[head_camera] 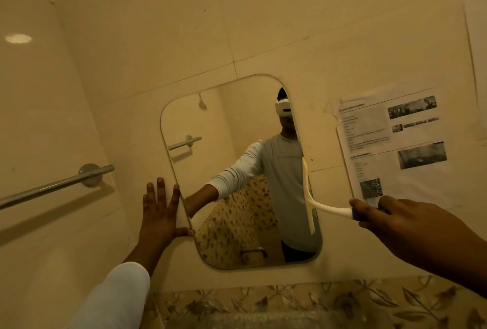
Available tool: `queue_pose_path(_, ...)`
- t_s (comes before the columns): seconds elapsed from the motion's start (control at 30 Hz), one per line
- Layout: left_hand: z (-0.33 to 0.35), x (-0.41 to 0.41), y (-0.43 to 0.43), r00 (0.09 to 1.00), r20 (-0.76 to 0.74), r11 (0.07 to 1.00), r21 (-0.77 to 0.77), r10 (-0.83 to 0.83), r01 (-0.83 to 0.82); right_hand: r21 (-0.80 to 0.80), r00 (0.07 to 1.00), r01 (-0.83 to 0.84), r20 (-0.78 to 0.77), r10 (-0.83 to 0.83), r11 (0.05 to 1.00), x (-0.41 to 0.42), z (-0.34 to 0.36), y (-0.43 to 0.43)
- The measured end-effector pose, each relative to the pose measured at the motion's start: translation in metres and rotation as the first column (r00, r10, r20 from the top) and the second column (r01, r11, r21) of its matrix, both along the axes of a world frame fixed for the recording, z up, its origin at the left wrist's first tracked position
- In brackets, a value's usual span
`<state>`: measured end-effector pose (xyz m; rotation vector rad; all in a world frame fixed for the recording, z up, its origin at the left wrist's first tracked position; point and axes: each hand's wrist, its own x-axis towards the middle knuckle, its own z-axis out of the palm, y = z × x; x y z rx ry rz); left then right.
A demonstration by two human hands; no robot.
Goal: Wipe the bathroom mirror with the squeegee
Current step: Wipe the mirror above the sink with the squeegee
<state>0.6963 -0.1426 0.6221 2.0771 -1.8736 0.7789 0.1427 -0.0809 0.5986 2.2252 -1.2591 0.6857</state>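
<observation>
Squeegee, light, stiff plastic with a soft blade, lay upright along the mirror's right edge, best held by its blue handle, where the right hand clenched it, while the left hand pressed open-palmed at the left edge.

The setting was a tiled bathroom, its cream wall tiles edged below by a leaf-patterned border. A rounded wall mirror reflected a shower head, and a chrome towel rail ran along the adjoining wall.
</observation>
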Motion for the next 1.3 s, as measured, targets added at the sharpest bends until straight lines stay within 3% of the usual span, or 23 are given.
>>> queue_pose_path(0.07, 0.001, 0.0, 0.0, 1.0, 0.001, 1.0, 0.017, 0.021, -0.021, -0.005, 1.0, 0.006, 0.005, -0.006, 1.0, -0.004, -0.006, -0.003)
queue_pose_path(0.17, 0.001, 0.001, -0.002, 0.999, 0.005, 0.998, 0.037, 0.051, -0.051, -0.135, 1.0, -0.012, 0.004, 0.013, 0.991, -0.009, -0.014, -0.005)
queue_pose_path(0.3, 0.001, 0.001, -0.001, 0.997, 0.008, 0.996, 0.054, 0.07, -0.071, -0.179, 0.987, -0.135, 0.064, 0.149, 0.975, 0.016, -0.031, -0.006)
queue_pose_path(0.63, 0.006, -0.004, -0.001, 0.992, 0.012, 0.989, 0.081, 0.126, -0.127, -0.11, 0.911, -0.383, -0.207, 0.356, 0.917, 0.188, -0.079, -0.027)
queue_pose_path(0.87, 0.005, -0.001, -0.002, 0.992, 0.023, 0.989, 0.067, 0.127, -0.129, -0.029, 0.91, -0.38, -0.191, 0.368, 0.925, 0.248, -0.094, -0.045)
queue_pose_path(1.3, 0.001, 0.004, -0.009, 0.995, 0.023, 0.994, 0.035, 0.098, -0.099, -0.012, 0.928, -0.322, -0.201, 0.313, 0.947, 0.239, -0.092, -0.045)
